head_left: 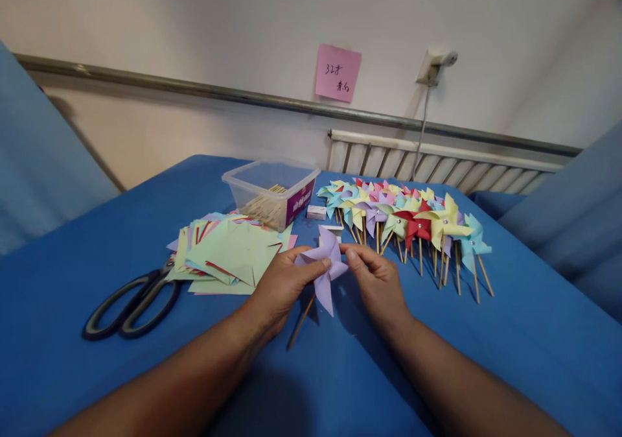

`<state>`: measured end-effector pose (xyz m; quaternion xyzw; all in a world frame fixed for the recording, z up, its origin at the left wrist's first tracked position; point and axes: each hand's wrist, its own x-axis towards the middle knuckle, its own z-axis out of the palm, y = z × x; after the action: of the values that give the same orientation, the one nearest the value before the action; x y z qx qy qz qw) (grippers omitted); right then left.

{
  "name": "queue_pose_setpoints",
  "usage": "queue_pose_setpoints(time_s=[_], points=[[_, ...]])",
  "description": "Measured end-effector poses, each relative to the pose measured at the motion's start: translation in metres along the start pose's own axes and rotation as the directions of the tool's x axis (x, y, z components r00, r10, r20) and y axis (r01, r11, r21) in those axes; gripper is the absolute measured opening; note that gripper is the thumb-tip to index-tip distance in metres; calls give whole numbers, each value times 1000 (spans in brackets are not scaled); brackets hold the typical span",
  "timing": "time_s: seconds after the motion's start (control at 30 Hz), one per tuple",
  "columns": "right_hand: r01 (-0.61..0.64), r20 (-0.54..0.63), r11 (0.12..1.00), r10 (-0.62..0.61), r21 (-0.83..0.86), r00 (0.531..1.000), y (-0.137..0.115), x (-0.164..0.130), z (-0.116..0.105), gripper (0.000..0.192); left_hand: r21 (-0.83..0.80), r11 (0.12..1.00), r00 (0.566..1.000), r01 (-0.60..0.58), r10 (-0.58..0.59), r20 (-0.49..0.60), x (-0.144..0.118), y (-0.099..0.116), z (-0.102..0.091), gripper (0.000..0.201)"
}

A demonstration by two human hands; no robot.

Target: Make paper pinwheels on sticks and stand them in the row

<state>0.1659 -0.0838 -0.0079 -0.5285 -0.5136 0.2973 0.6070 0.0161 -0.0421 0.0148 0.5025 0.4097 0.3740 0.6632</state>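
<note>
Up front, blue table (72, 281). Finished pinwheels (413, 220) in a row, paper squares (228, 252), scissors (131, 304). Left hand (279, 288) and right hand (376, 281) both pinch a lilac pinwheel (324, 262) at centre. Looks light, crushable; better held by its stick (301, 321).

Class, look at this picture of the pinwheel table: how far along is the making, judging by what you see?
Done: a big row of finished pinwheels on sticks lies on the blue table. In hand: the left hand and right hand hold a purple pinwheel on its stick. Left: a stack of cut paper squares and sticks in the clear tub; scissors lie aside.
</note>
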Motion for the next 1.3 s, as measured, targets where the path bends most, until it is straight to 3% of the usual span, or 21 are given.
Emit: queue_pose_setpoints(time_s=[0.13, 0.33, 0.57, 0.73, 1.0, 1.3], points=[[81, -7, 995, -81, -51, 997, -1, -3, 2, 21, 36, 999, 999, -25, 26, -27, 0, 1, 0, 34], [-67, -24, 992, 70, 106, 997, 4, -3, 3, 31, 88, 995, 998, -48, 51, -36, 1, 2, 0, 35], [67, -4, 995, -68, -75, 998, 2, -3, 3, 24, 171, 982, 994, -79, 91, -63, 2, 0, -1, 32], [120, 8, 991, -120, -66, 993, 1, -5, 5, 18, 182, 978, 990, -99, 115, -77, 1, 3, 1, 28], [-56, -39, 990, 61, 127, 997, 6, -6, 9, 30, 138, 989, 994, -49, 62, -90, 2, 4, 2, 34], [-3, -86, 999, 7, 48, 996, -2, -7, 8, 14, 156, 987, 996, -39, 51, -70, -1, 6, 5, 28]])
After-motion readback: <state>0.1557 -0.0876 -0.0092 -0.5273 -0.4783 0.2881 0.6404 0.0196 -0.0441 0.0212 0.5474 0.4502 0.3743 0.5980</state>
